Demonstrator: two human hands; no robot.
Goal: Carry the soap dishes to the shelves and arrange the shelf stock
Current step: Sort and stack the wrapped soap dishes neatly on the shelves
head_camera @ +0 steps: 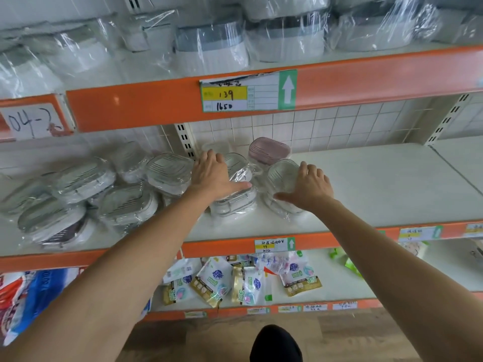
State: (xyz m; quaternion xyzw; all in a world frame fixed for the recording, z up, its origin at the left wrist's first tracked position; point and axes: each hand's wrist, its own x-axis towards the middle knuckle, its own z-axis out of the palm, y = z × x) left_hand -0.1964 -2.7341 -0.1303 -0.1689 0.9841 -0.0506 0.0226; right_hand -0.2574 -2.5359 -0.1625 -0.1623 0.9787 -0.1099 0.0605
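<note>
At the centre of the frame, on the middle shelf (366, 194), stand two stacks of plastic-wrapped soap dishes. The left stack (235, 202) sits under the left hand (213, 176), whose fingers (209, 156) are spread and nearly straight, lying over the top dish with the thumb stretched right along its wrapped edge; they press rather than clasp. The right stack (283, 189) sits just beside it, and the right hand (311, 185) rests on its right side, fingers (312, 169) loosely bent over the clear lid and thumb pointing left across the front. Whether this hand truly grasps the dish cannot be told. Behind the two stacks, near the tiled back wall, stands a pink soap dish (268, 150). Left of centre lies a loose heap of wrapped dishes (86, 194), tilted and overlapping. The orange shelf edge (156, 100) above carries a price label (248, 91) reading 139 and 1650. The upper shelf holds larger wrapped containers (211, 45). At the lower centre, sachet packets (240, 280) lie scattered on the bottom shelf.
</note>
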